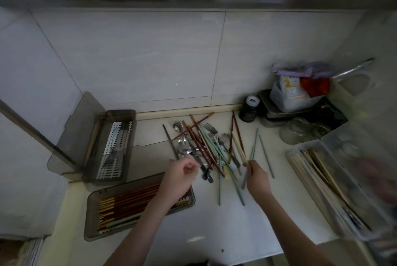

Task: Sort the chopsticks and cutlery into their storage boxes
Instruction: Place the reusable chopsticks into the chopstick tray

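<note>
A mixed pile (206, 145) of red-brown chopsticks, pale green chopsticks, forks and spoons lies on the white counter. My left hand (180, 176) hovers at the pile's near left edge, fingers curled round a metal piece of cutlery. My right hand (256, 176) grips several chopsticks (247, 154), green and cream, at the pile's right side. A grey box (111, 226) at the front left holds red-brown chopsticks. An open grey box (115, 147) with a perforated white tray holds a few pieces of cutlery. A clear box (318, 182) at the right holds cream chopsticks.
A dark jar (249, 109), metal tins with bagged packets (294, 91) and a glass (295, 130) crowd the back right corner. The tiled wall (150, 55) rises behind the counter. The counter's front edge (247, 259) runs below my forearms.
</note>
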Available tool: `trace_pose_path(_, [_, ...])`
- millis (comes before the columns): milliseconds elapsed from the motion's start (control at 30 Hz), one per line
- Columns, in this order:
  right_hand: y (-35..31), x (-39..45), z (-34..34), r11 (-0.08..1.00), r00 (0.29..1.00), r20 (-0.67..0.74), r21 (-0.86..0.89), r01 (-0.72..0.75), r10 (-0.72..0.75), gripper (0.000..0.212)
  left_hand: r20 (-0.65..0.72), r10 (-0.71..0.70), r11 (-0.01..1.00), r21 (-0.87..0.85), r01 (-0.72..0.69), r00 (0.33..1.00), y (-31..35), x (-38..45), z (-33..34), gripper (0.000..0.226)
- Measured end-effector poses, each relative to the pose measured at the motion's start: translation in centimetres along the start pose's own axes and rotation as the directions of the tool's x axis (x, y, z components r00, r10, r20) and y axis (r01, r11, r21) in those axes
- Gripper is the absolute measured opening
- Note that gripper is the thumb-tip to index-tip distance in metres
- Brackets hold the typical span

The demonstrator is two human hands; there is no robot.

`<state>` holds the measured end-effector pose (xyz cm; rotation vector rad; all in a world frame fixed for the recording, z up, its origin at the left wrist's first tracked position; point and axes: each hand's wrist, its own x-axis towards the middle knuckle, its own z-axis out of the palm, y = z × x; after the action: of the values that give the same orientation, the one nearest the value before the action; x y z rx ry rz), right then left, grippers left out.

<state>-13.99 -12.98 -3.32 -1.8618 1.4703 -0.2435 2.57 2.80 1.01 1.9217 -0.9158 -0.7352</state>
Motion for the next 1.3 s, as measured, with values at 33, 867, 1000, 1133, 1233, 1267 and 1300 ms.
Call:
trace_pose_path(33, [0.0, -0.4, -0.3, 0.999, 1.0, 0.023, 0.042, 0.021, -0.022, 0.03, 0.062, -0.007, 1.0, -0.028, 0.009, 0.998, 0.8, 0.5, 1.1, 0.013])
trace_pose_path(867, [17.0, 0.5, -16.2, 0.956, 0.934, -0.232, -0.048, -0.289, 0.271, 0.045, 0.48, -0.328, 0.712, -0.44, 0.547, 0.813, 14.4, 7.2, 20.5, 0.017])
trace_pose_path(1000, [16.3, 2.6, -16.1, 0.976, 0.984, -0.139, -0.174, -0.131, 0.107, 0.052, 0.42, -0.368, 0.731, -0.42, 0.537, 0.83, 13.5, 7.8, 20.7, 0.02])
trace_pose_path(1133, [16.0, 3.3, -15.6, 0.95, 0.973, -0.21, -0.274, -0.151, 0.094, 0.04, 0.278, -0.378, 0.813, -0.357, 0.46, 0.883, 11.0, 9.0, 20.0, 0.02])
trace_pose_path(1233, [13.7, 3.1, -14.7, 0.952, 0.937, -0.349, -0.283, -0.119, 0.014, 0.033, 0.078, -0.279, 0.96, -0.005, 0.28, 0.957, 8.2, 9.5, 18.8, 0.01])
trace_pose_path(1267, [12.6, 3.0, -14.1, 0.946, 0.936, -0.351, -0.312, -0.089, -0.028, 0.033, 0.042, -0.232, 0.961, 0.162, 0.222, 0.972, 7.2, 9.5, 18.2, 0.01])
trace_pose_path(1300, [11.4, 2.9, -13.4, 0.936, 0.941, -0.329, -0.349, -0.041, -0.082, 0.033, 0.039, -0.181, 0.936, 0.315, 0.16, 0.983, 6.1, 9.3, 17.6, 0.014])
